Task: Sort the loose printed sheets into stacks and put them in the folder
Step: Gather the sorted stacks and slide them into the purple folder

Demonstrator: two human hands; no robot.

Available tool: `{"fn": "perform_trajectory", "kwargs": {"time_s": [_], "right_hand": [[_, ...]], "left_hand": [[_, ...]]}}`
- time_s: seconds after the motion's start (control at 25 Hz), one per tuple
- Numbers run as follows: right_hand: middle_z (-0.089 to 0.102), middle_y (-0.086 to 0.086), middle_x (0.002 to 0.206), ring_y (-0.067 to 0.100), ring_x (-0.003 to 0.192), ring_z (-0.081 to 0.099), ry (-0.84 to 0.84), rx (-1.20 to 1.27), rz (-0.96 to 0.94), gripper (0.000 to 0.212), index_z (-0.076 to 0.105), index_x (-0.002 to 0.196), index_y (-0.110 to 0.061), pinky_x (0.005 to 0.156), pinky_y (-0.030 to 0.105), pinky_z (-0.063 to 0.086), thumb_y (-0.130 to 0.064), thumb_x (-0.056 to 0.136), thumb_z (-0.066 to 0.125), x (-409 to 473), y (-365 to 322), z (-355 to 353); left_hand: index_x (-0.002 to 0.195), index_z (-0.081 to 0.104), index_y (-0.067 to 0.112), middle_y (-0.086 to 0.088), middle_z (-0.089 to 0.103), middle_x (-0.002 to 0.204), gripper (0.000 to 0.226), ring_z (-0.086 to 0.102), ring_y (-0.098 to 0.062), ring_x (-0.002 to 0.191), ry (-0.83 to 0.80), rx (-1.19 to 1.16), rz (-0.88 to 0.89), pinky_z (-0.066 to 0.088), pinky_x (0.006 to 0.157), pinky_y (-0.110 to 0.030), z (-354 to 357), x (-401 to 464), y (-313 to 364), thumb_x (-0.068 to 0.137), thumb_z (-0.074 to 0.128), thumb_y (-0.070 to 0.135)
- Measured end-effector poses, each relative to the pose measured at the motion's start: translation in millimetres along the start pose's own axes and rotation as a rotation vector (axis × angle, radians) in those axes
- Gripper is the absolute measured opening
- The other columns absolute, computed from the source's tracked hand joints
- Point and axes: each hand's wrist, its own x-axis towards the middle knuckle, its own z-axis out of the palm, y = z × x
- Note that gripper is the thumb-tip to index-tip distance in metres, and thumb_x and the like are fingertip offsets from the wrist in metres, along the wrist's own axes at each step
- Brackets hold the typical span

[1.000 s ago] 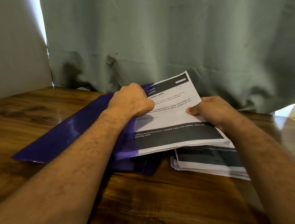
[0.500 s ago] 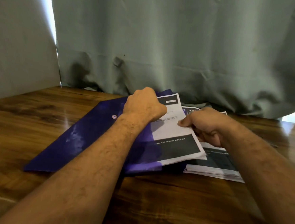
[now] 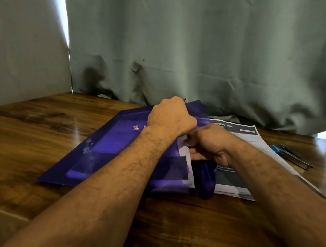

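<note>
A stack of printed sheets [image 3: 186, 164] is seen mostly inside the purple folder [image 3: 117, 149] on the tabletop [image 3: 30, 132], only its right edge exposed. The folder's top flap is gripped by the left hand [image 3: 171, 115] (fingers curled), while the sheets are pinched by the right hand [image 3: 209, 142]. Just beside the folder, a second stack [image 3: 237, 180] is laid flat.

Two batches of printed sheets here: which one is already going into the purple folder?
The stack under the hands, showing through the translucent purple folder with only its right edge still out. The other stack, headed DRESSING TABLE, lies uncovered on the table to the right.
</note>
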Motion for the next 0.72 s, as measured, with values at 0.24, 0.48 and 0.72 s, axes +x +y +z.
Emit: {"fn": "perform_trajectory", "kwargs": {"time_s": [0.24,0.48,0.72], "right_hand": [[0.064,0.003,0.055,0.010,0.048,0.064,-0.008,0.020,-0.160,0.036,0.063,0.082,-0.001,0.046,0.023,0.052,0.019,0.086,0.034,4.7,8.6,23.2],[0.066,-0.002,0.055,0.008,0.050,0.065,0.055,-0.051,-0.223,0.032,0.066,0.075,-0.007,0.048,0.022,0.052,0.015,0.087,0.045,3.3,3.3,17.2],[0.071,0.010,0.075,0.020,0.065,0.067,0.396,0.106,-0.400,0.028,0.071,0.091,-0.009,0.069,0.027,0.061,0.015,0.083,0.057,-0.3,-3.0,-27.2]], "left_hand": [[0.112,0.068,0.015,-0.011,0.067,0.117,0.040,0.061,-0.035,0.107,0.007,-0.017,-0.003,0.047,0.083,-0.034,1.4,-1.7,3.1,0.075,0.056,0.021],[0.103,0.069,0.017,-0.010,0.068,0.107,0.040,0.058,-0.033,0.091,0.014,0.046,0.007,0.042,0.072,-0.034,-2.2,-1.7,-0.2,0.069,0.058,0.035],[0.124,0.066,0.023,-0.010,0.065,0.127,0.050,0.061,-0.035,0.114,-0.159,0.290,0.026,0.043,0.079,-0.035,-0.4,0.2,-14.1,0.075,0.060,0.032]]}}
